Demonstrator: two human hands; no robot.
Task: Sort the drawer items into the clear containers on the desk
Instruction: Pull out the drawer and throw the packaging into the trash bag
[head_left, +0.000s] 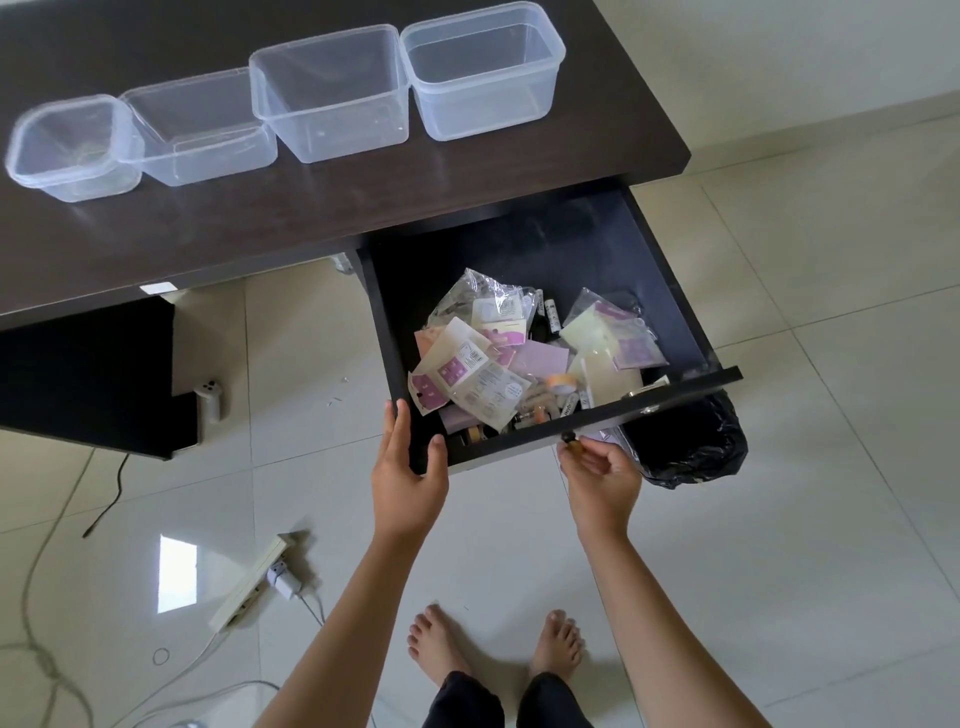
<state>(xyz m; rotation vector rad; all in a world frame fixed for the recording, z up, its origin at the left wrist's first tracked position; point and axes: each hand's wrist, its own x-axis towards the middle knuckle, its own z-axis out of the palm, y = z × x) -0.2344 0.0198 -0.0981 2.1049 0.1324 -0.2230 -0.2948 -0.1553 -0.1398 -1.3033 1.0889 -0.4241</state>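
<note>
The dark drawer stands pulled out from under the desk. A heap of clear packets with purple and white labels fills it, along with batteries and small tape rolls. Several empty clear containers line the desk top, from a small one on the left to a tall one on the right. My left hand spans the drawer's front left corner with fingers spread. My right hand pinches the small knob on the drawer front.
A bin lined with a black bag stands on the floor under the drawer's right end. A white power strip with a plug and loose cables lies on the tiles to the left. My bare feet are below the drawer.
</note>
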